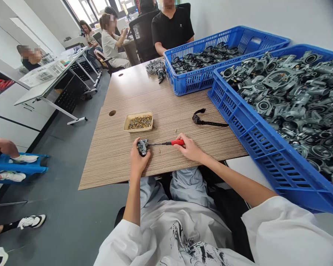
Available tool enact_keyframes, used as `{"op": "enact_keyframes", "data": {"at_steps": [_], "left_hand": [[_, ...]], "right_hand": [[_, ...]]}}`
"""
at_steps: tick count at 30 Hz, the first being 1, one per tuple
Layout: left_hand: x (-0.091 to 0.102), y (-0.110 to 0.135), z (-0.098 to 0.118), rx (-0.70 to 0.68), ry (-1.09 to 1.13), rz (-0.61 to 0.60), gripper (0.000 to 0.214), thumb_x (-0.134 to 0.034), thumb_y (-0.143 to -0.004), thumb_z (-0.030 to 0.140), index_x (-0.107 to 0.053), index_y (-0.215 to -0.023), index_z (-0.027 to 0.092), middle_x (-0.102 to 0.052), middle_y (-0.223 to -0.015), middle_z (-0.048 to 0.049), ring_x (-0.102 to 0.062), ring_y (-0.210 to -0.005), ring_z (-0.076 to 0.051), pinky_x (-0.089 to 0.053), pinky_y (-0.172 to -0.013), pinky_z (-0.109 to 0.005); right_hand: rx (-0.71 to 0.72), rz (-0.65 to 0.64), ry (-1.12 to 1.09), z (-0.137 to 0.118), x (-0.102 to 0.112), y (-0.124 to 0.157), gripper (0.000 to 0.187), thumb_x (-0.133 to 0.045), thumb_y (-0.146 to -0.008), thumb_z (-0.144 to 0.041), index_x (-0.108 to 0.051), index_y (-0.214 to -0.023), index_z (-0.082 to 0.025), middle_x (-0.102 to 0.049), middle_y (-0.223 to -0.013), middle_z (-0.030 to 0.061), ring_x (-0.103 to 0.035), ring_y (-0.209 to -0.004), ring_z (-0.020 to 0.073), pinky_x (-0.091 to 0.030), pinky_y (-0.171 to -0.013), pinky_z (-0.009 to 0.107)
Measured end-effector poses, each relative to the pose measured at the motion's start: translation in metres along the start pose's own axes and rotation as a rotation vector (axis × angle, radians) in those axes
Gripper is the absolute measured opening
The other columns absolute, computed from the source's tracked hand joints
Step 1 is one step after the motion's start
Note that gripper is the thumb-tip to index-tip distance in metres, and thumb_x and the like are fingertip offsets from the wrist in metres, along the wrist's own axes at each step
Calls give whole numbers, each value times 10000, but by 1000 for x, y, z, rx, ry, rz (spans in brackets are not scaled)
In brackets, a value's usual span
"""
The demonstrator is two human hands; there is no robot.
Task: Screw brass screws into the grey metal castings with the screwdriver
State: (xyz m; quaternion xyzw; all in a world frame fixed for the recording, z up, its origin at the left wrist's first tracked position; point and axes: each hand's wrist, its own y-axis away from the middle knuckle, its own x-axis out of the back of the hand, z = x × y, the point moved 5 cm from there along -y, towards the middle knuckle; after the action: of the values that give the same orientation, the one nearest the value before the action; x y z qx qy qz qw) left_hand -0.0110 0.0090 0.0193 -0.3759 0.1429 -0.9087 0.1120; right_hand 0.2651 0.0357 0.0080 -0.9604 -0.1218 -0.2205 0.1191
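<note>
My left hand [139, 159] grips a small grey metal casting [142, 146], which looks like a carburetor body, close to the table's front edge. In my right hand [189, 147] is a screwdriver [177, 142] with a red handle, held level. Its long dark shaft points left, and the tip meets the right side of the casting; the exact contact spot is too small to make out. One small brass piece [159, 150] lies just below the shaft, and another brass piece [175, 130] lies above the handle. Beyond my left hand stands a cream tray [138, 130] full of small brass parts.
A blue crate [240, 111] heaped with grey castings stands at my right. Behind it, another blue crate [188, 83] holds darker assemblies. A black wristwatch [197, 119] lies on the wooden table [113, 147]. A clear bag of parts [155, 67] sits farther back. A person in black [172, 27] sits opposite.
</note>
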Motion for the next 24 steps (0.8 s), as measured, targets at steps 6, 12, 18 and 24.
{"op": "enact_keyframes", "data": {"at_steps": [6, 12, 18, 24], "left_hand": [[0, 0, -1, 6, 4, -1, 700, -724, -847, 287, -444, -1487, 254, -626, -1386, -112, -620, -1248, -281, -469, -1122, -453], [-1, 0, -1, 2, 4, 6, 699, -721, -846, 276, -447, -1489, 257, -623, -1393, -115, -620, -1247, -282, -466, -1127, -461], [-1, 0, -2, -2, -6, 4, 702, -723, -847, 281, -443, -1491, 261, -623, -1395, -112, -616, -1255, -286, -469, -1124, -463], [0, 0, -1, -11, -10, 5, 700, -716, -853, 280, -440, -1496, 260, -610, -1411, -116, -598, -1285, -284, -464, -1134, -456]], "right_hand": [[0, -3, -2, 2, -1, 0, 228, -593, -942, -450, -478, -977, -256, -518, -741, -36, -482, -636, 176, -365, -641, 285], [-3, 2, -3, 1, 0, 0, 229, -592, -940, -454, -480, -977, -257, -515, -741, -35, -469, -630, 172, -366, -637, 283], [-6, -6, -4, -1, 0, 0, 234, -590, -942, -457, -480, -977, -254, -515, -742, -35, -469, -630, 172, -361, -641, 286], [-10, 3, 10, -3, 1, 1, 234, -589, -943, -459, -477, -975, -256, -517, -743, -34, -471, -625, 173, -364, -644, 288]]}}
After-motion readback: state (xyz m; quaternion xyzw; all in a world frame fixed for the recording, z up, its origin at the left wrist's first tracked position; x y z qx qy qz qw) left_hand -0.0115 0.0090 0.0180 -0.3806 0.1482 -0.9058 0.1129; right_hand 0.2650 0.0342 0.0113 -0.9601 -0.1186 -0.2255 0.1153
